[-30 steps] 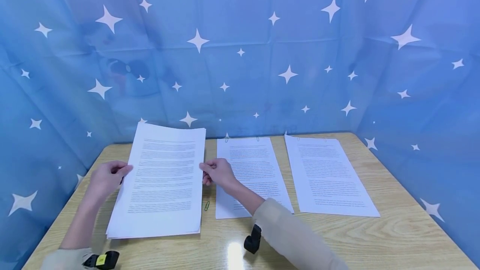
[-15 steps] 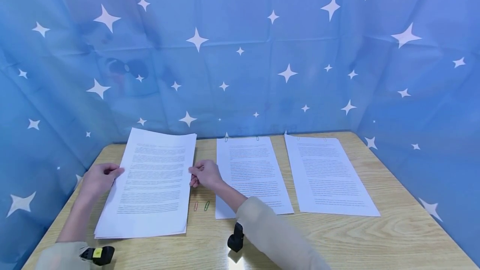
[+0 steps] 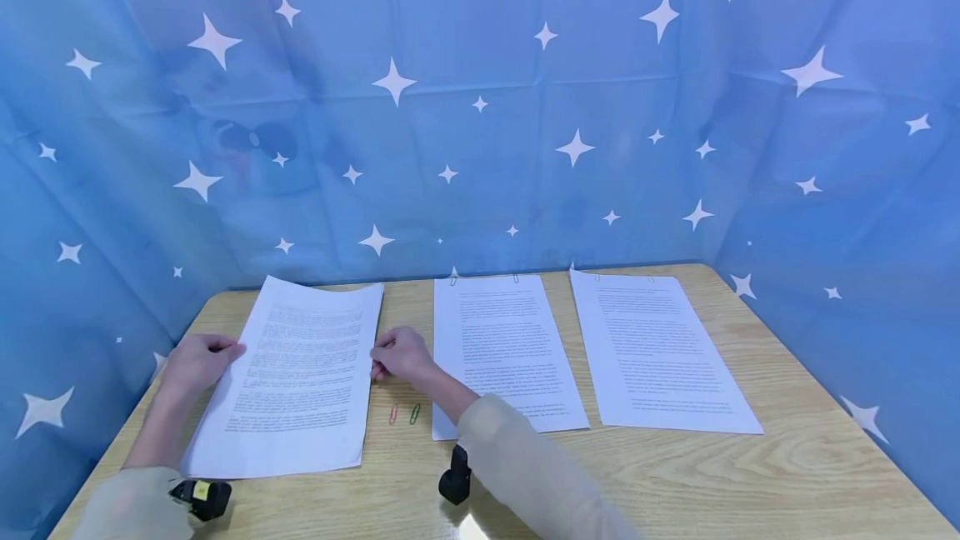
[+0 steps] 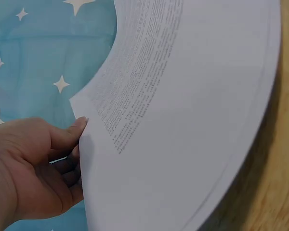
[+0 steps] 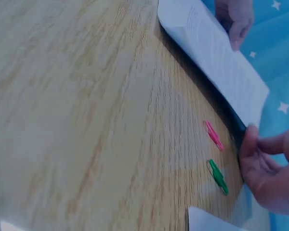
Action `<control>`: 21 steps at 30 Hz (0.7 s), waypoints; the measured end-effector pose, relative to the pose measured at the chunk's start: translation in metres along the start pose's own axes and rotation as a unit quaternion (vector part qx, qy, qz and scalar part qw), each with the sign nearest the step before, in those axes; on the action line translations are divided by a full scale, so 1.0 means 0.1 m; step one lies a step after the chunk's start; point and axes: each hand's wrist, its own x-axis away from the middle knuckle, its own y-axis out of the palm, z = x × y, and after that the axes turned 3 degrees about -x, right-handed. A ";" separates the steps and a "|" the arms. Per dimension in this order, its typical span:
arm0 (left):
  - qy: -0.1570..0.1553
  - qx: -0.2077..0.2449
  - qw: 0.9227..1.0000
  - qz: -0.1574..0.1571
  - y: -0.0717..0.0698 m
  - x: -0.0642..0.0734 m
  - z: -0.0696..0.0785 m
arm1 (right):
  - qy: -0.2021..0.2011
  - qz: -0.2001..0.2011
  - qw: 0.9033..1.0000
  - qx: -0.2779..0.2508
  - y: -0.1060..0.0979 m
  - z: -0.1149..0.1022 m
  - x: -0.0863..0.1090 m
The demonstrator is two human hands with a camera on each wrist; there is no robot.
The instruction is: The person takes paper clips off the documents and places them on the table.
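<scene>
Pinches the paper stack [image 3: 288,377] at both sides, with the left hand [image 3: 197,362] on its left and the right hand [image 3: 405,354] on its right. Holds it near the left edge and back-left corner of the worktop [image 3: 675,482], bowed along the top. Has a pink paper clip [image 5: 214,135] and a green paper clip [image 5: 218,177] just right of it, side by side. Has middle papers [image 3: 506,348] and, closer to the right edge, rightmost papers [image 3: 660,352], clipped at the top.
</scene>
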 end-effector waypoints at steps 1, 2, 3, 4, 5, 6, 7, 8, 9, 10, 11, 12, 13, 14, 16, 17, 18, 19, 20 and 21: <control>0.000 -0.004 1.000 0.001 0.01 -0.01 -0.02 | -0.002 0.001 1.000 0.004 0.01 0.00 0.00; -0.001 -0.007 1.000 0.002 0.02 -0.02 -0.03 | -0.005 0.003 1.000 0.005 0.02 0.00 -0.01; -0.004 -0.008 1.000 0.002 0.02 -0.03 -0.05 | -0.007 0.004 1.000 0.010 0.04 0.00 -0.01; -0.006 -0.008 1.000 0.004 0.03 -0.04 -0.06 | -0.009 0.005 1.000 0.011 0.05 0.00 -0.01; -0.008 -0.008 1.000 0.005 0.03 -0.04 -0.06 | -0.012 0.006 1.000 0.015 0.06 0.00 -0.02; -0.010 -0.006 1.000 0.005 0.03 -0.04 -0.06 | -0.012 0.007 1.000 0.017 0.06 0.00 -0.02; -0.010 -0.005 1.000 0.006 0.03 -0.03 -0.07 | -0.013 0.008 1.000 0.020 0.07 0.00 -0.02; -0.009 -0.005 1.000 0.007 0.03 -0.03 -0.07 | -0.013 0.008 1.000 0.021 0.08 0.00 -0.02; -0.006 -0.006 1.000 0.008 0.02 -0.03 -0.07 | -0.014 0.009 1.000 0.024 0.08 0.00 -0.03; -0.003 -0.007 1.000 0.009 0.02 -0.03 -0.07 | -0.015 0.010 0.999 0.027 0.09 0.00 -0.02; -0.002 -0.007 1.000 0.008 0.01 -0.02 -0.07 | -0.014 0.010 0.999 0.029 0.09 -0.01 -0.02; 0.000 -0.008 1.000 0.009 0.01 -0.02 -0.07 | -0.014 0.009 0.999 0.031 0.10 -0.01 -0.02; 0.001 -0.008 1.000 0.007 0.01 -0.02 -0.07 | -0.014 0.008 0.999 0.035 0.10 -0.01 -0.02; 0.001 -0.008 1.000 0.007 0.01 -0.03 -0.08 | -0.013 0.005 0.999 0.037 0.10 -0.01 -0.02; -0.003 -0.003 1.000 0.007 0.01 -0.03 -0.09 | -0.011 0.000 0.999 0.041 0.10 -0.03 -0.01; -0.006 -0.001 1.000 0.007 0.01 -0.03 -0.09 | -0.009 -0.003 0.999 0.042 0.10 -0.03 -0.01; -0.006 0.002 1.000 0.006 0.01 -0.03 -0.09 | -0.009 -0.005 0.999 0.048 0.10 -0.04 -0.01; -0.009 0.004 1.000 0.007 0.01 -0.04 -0.10 | -0.009 -0.006 0.998 0.058 0.09 -0.04 -0.01; -0.014 0.005 1.000 0.010 0.01 -0.04 -0.09 | -0.008 -0.005 0.998 0.066 0.09 -0.05 0.00; -0.019 0.009 1.000 0.010 0.01 -0.04 -0.09 | -0.008 -0.003 0.997 0.075 0.08 -0.05 0.00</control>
